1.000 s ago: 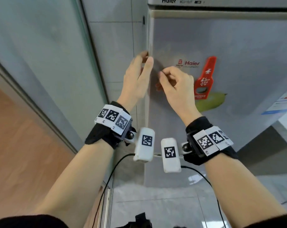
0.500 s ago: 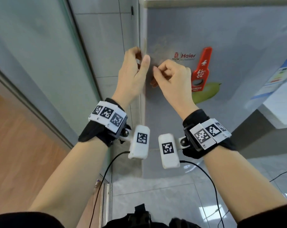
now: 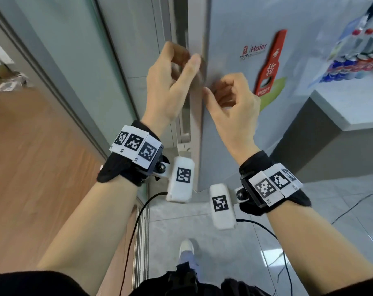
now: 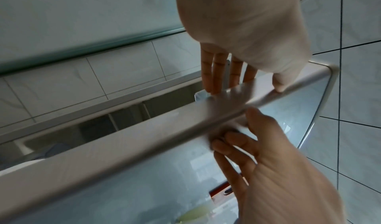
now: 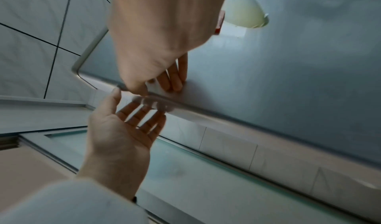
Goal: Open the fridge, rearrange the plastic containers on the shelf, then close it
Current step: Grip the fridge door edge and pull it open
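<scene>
A tall grey fridge door (image 3: 234, 129) stands slightly ajar, a dark gap showing along its left edge. The left hand (image 3: 170, 82) hooks curled fingers behind that edge, thumb in front. The right hand (image 3: 232, 101), loosely curled, rests its fingertips on the door face just beside it. The door looks stiff, smooth and heavy; the edge seems the best hold.

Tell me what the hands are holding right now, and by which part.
The left hand hooks its fingers behind the free edge of the fridge door, thumb in front. The right hand holds nothing; its fingertips rest against the door front.
</scene>
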`<action>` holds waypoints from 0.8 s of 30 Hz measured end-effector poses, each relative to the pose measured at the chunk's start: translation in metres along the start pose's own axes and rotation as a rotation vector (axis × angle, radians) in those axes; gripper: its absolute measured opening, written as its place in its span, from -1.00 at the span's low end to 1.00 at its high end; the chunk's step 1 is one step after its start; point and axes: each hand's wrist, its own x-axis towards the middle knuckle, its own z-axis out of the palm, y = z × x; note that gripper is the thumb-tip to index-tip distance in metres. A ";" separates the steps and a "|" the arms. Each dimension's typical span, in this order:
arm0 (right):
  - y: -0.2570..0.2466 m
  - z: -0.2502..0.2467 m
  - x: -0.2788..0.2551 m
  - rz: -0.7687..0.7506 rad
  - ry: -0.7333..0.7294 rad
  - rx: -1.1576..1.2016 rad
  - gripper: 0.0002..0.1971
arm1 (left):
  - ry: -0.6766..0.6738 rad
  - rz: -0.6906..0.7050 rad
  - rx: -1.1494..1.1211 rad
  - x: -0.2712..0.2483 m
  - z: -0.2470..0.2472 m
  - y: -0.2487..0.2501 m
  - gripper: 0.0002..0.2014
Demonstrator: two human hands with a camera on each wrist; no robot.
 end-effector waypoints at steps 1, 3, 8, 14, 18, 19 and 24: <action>-0.002 -0.012 -0.010 0.009 0.013 -0.003 -0.75 | 0.009 0.031 -0.025 -0.010 0.004 0.008 -0.88; -0.008 -0.038 -0.030 0.020 0.057 -0.039 -0.70 | 0.020 0.075 -0.059 -0.031 0.015 0.025 -0.84; -0.013 -0.100 -0.068 0.086 0.244 -0.141 -0.57 | -0.066 0.195 -0.218 -0.067 0.053 0.059 -0.80; -0.013 -0.156 -0.100 0.147 0.470 -0.243 -0.61 | -0.020 0.336 -0.288 -0.082 0.099 0.064 -0.87; -0.007 -0.184 -0.114 0.166 0.624 -0.313 -0.67 | 0.116 0.417 -0.198 -0.090 0.122 0.067 -0.88; -0.004 -0.190 -0.116 0.156 0.662 -0.330 -0.70 | 0.138 0.429 -0.176 -0.090 0.129 0.067 -0.85; 0.015 -0.221 -0.124 0.124 0.811 -0.488 -0.86 | -0.019 0.506 -0.144 -0.089 0.166 0.066 -0.71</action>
